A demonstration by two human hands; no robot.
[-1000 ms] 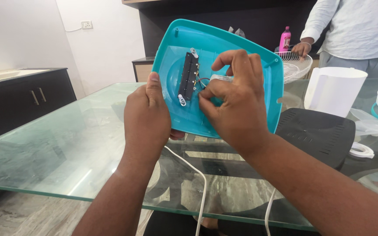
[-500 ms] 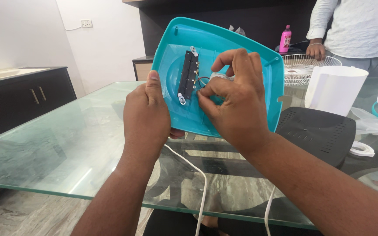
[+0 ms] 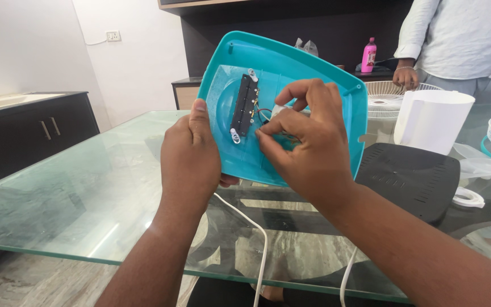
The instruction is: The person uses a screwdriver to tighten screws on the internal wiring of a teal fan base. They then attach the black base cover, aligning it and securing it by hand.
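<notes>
- The left hand (image 3: 191, 156) grips the left edge of a turquoise plastic cover (image 3: 319, 74), thumb on its inner face, holding it tilted up above the glass tabletop (image 3: 86, 193).
- The right hand (image 3: 308, 142) rests inside the cover, its fingers (image 3: 291, 91) pinching a small pale part beside the black switch strip (image 3: 243, 105).
- A white cord (image 3: 251, 227) hangs below the cover.
- A black slotted panel (image 3: 410, 176) lies right of the cover.
</notes>
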